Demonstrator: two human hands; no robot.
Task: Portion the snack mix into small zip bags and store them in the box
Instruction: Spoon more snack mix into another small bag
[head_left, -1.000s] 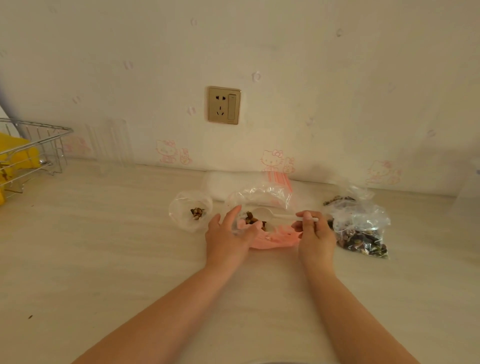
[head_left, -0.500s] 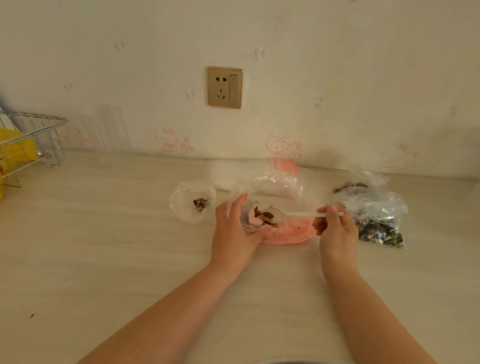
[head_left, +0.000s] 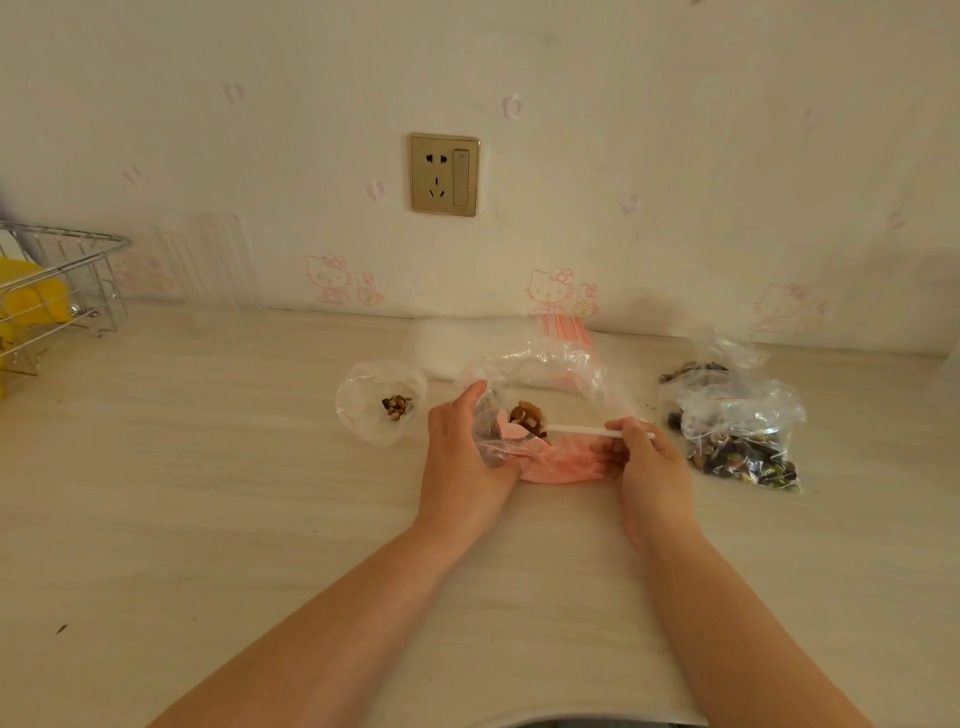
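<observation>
Left hand (head_left: 464, 452) cupped round the mouth of a clear bag (head_left: 545, 371), holding it open; right hand (head_left: 652, 462) pinched on the handle of a white spoon (head_left: 582, 429), bowl loaded with snack mix (head_left: 527, 415) just inside the opening. Both set mid-counter, towards the back edge.

Left to right along the counter (head_left: 208, 493):
- Wire rack (head_left: 62, 280) at far left edge, something yellow inside.
- Small zip bag (head_left: 379, 402), a few pieces of mix at the bottom, just left of the left hand.
- Open bag and spoon, centre; pink material (head_left: 563, 460) under it, nature unclear.
- Stack of flat bags (head_left: 447, 345) behind, against the back edge, red-striped strip showing.
- Fuller bag of dark mix (head_left: 743, 441) near the right hand, not touching.

Handling, judged: film thin, limp, slippery; collapses unless held at the rim. Best gripped by the zip edge. Mix light, loose, likely to roll off the spoon if tilted.

Writing: none legible. Cartoon cat stickers (head_left: 550, 291) on wall; socket (head_left: 444, 174) unmarked. Box not identified.
</observation>
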